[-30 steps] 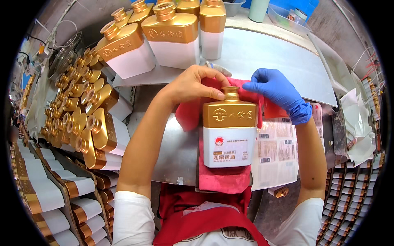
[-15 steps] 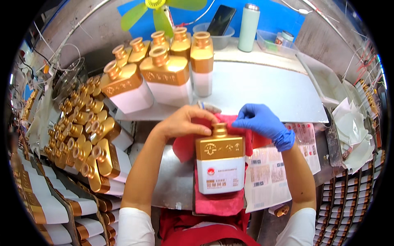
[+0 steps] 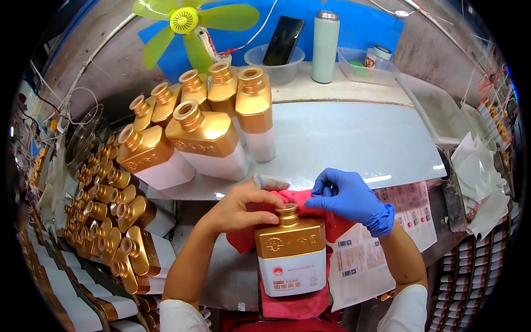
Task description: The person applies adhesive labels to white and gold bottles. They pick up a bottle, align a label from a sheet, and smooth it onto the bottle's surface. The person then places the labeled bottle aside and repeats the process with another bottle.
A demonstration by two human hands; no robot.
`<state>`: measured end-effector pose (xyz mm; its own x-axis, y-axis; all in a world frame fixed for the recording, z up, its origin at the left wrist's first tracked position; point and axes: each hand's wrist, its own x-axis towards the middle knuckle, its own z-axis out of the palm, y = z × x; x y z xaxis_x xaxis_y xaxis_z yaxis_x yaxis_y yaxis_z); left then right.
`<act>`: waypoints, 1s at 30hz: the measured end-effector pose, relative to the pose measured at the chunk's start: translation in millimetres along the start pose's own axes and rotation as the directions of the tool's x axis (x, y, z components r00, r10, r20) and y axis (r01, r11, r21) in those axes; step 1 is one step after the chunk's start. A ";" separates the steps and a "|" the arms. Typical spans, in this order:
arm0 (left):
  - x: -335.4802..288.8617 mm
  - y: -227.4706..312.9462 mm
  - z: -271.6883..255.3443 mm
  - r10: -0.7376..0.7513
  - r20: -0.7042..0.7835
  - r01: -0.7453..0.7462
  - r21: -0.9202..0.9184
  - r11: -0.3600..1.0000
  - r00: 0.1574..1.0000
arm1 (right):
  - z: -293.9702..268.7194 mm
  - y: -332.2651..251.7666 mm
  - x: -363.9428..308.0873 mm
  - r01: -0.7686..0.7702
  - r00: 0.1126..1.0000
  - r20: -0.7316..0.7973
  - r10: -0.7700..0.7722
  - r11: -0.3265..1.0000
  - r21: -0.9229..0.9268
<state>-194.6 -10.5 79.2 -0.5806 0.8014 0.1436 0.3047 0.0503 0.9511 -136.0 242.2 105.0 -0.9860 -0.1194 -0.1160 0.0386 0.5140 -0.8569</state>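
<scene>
A gold-and-white bottle [image 3: 291, 240] with an open gold neck and a red emblem on its front lies tilted on a red cloth [image 3: 296, 307]. My left hand [image 3: 238, 207] is bare, with a whitish cover on one finger. Its thumb and fingers close about the bottle's neck from the left. To the right of that neck, my right hand [image 3: 354, 199] wears a blue glove. Its thumb and forefinger are pinched together over the cloth; what is between them, if anything, is hidden.
Several matching bottles [image 3: 207, 133] stand on the grey board [image 3: 343, 138] at the back left. More bottles crowd the left side. A printed label sheet [image 3: 359, 257] lies right of the cloth. Behind are a green fan [image 3: 184, 20], a phone [image 3: 283, 40] in a bowl and a flask [image 3: 325, 47].
My view has tipped upward, so the bottle and hands sit lower in the picture. Both hands keep nearly the same places at the bottle's neck.
</scene>
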 end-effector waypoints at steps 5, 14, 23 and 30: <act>-1.1 0.2 -2.9 -0.004 0.008 0.004 -0.004 1.000 1.000 | -1.9 -7.7 -0.8 0.146 0.988 0.068 -0.138 0.980 -0.132; -1.9 9.1 -7.5 0.188 0.062 -0.194 0.126 0.973 0.980 | 7.3 -35.7 -13.6 0.334 0.932 0.189 -0.310 0.936 -0.109; -34.8 43.1 19.5 0.254 -0.064 -0.248 0.089 0.965 0.965 | 7.2 -75.8 -37.7 0.302 0.935 0.269 -0.232 0.917 -0.259; -49.7 33.4 37.8 0.202 -0.122 -0.224 -0.209 0.952 0.972 | 15.3 -74.3 -67.2 0.321 0.942 0.182 -0.281 0.912 -0.257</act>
<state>-127.0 -26.1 93.4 -0.5949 0.7162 0.3649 0.2622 -0.2562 0.9304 -70.2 199.0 168.8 -0.9105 -0.4117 0.0396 -0.3231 0.6484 -0.6893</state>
